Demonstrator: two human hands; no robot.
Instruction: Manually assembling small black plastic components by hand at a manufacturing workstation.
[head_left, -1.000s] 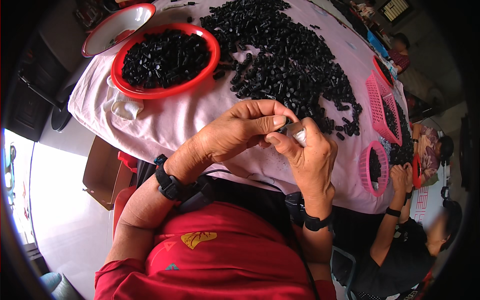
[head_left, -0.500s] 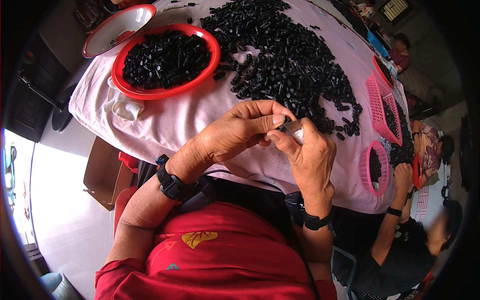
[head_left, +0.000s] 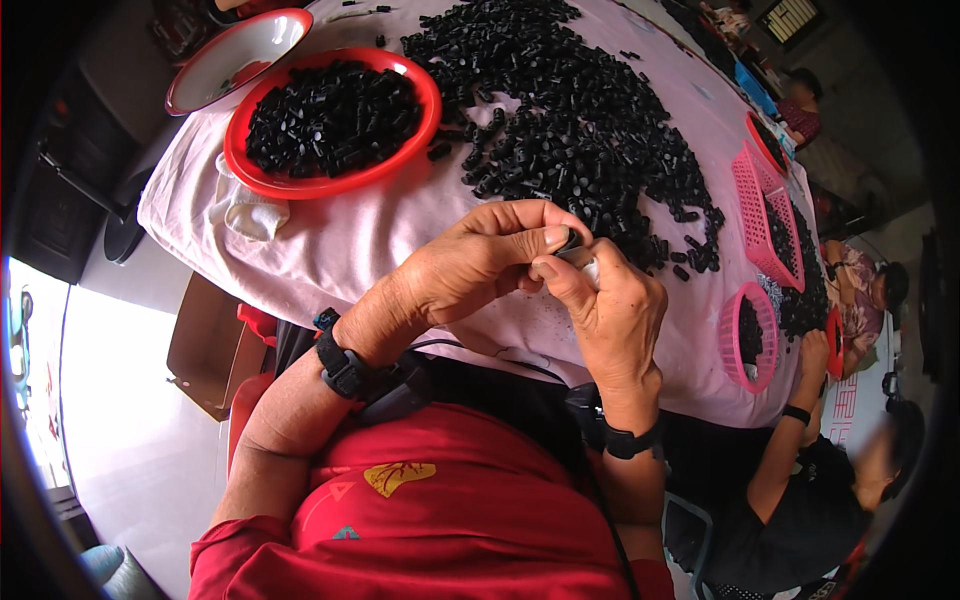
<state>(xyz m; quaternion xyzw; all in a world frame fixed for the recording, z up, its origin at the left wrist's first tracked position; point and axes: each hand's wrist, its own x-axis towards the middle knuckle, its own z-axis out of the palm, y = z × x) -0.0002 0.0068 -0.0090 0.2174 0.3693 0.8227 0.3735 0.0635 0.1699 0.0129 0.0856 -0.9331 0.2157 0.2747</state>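
Observation:
My left hand (head_left: 480,255) pinches a small black cylindrical piece (head_left: 571,243) between thumb and fingers, above the near part of the table. Close against it, my right hand (head_left: 618,312) is closed on a small flat, shiny blade-like piece (head_left: 577,257) with something white at its back end. The blade-like piece meets the black piece between my two thumbs; the exact contact is too small to make out. Beyond my hands spreads a large heap of similar black pieces (head_left: 570,130). At the far left, a red basin (head_left: 262,187) is filled with more of them.
A white enamel basin (head_left: 205,75) leans beside the red one. A crumpled white cloth (head_left: 255,215) lies near the table's left edge. Pink baskets (head_left: 727,345) stand at the right, where a co-worker's hand (head_left: 815,352) reaches over black pieces. A cardboard box (head_left: 205,345) sits below the table.
My right hand has shifted slightly left, and the blade-like piece has turned and come closer to the black piece. My left hand stays nearly still. The co-worker's hand has moved slightly right.

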